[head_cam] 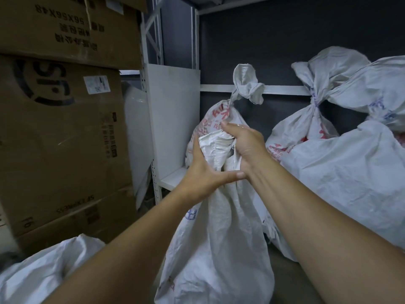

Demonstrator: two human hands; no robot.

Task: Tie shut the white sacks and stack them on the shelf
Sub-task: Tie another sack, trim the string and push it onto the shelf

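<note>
A tall white woven sack (221,249) hangs upright in front of the white metal shelf (173,178). My left hand (203,174) wraps round its gathered neck from the left, thumb across the front. My right hand (243,143) grips the bunched top fabric just above. Behind it a knotted sack (210,119) with red print stands on the shelf. Two more tied sacks lie to the right, one at the back (306,128) and a large one in front (350,183).
Stacked cardboard boxes (61,128) fill the left side, close to the shelf upright (155,189). Another white sack (43,270) lies at the bottom left. A dark back panel and a white crossbar (285,89) close the shelf bay behind.
</note>
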